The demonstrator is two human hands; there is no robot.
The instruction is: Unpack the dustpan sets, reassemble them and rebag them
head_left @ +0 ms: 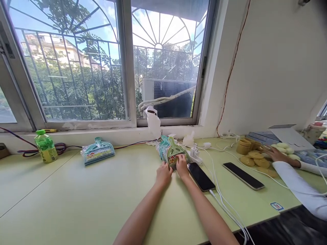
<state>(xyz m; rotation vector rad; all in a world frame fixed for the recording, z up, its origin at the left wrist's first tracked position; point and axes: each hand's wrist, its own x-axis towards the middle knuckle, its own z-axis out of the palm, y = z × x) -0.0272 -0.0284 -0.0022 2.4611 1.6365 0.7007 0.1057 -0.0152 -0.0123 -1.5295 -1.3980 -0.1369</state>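
A green mini dustpan-and-brush set (pixel 176 149) in clear plastic, with a printed label, lies at the front of a bunch of similar teal sets (pixel 164 143) near the window wall. My left hand (pixel 164 174) is closed on its lower left edge, fingers curled. On the lower right part, over the label, my right hand (pixel 182 166) grips the same set with bent fingers. My palms hide part of the package. Further left, another stack of teal wrapped dustpan sets (pixel 99 151) rests on the pale green table (pixel 102 197).
Right of my hands lie a black phone (pixel 201 177) on a white cable (pixel 222 200) and a second phone (pixel 243 176). A co-worker's hand (pixel 276 153) reaches among yellow-brown round pieces (pixel 255 159). A green-capped bottle (pixel 45 147) stands far left; a white plastic bag (pixel 153 124) is by the sill.
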